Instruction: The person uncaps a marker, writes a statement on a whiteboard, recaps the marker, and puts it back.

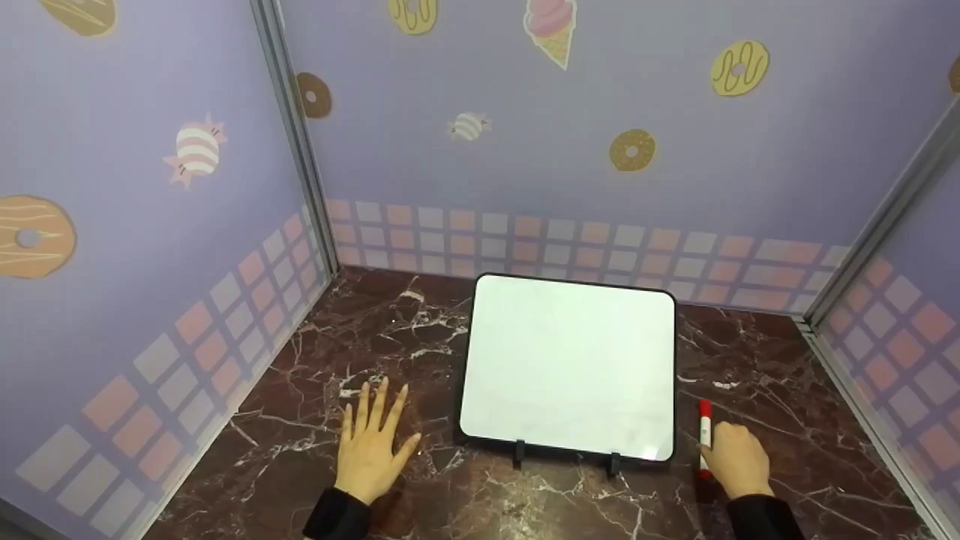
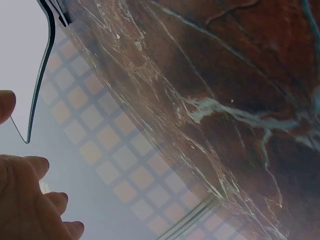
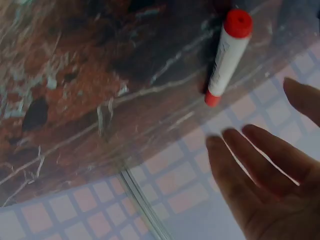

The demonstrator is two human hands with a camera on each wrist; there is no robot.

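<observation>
**Right hand just beside the marker, left hand spread near the whiteboard**

From my head feed I look down on a table of dark red-brown, white-veined marble pattern. The marker lies flat on it, to the right of the whiteboard; it has a white barrel and red ends.

My right hand is at the marker's right side, and in this view the thumb side covers part of the barrel. On my right wrist feed I see the fingers reaching out, slightly bent, with the thumb well away from them. That hand has hold of nothing; the marker shows beyond the fingertips. From here I cannot tell whether the thumb touches it.

My left hand is to the left of the whiteboard, back upward, fingers and thumb fanned wide, holding nothing. I cannot tell whether its palm rests on the table. The whiteboard stands between my two hands, black-rimmed with rounded corners, on two black feet. My left wrist feed catches part of its rim past the fingers.

Both wrists end in black sleeves. Around the table I have lilac walls printed with doughnuts, candies and an ice cream, above bands of pink and pale squares. Grey metal posts mark the corners.
</observation>
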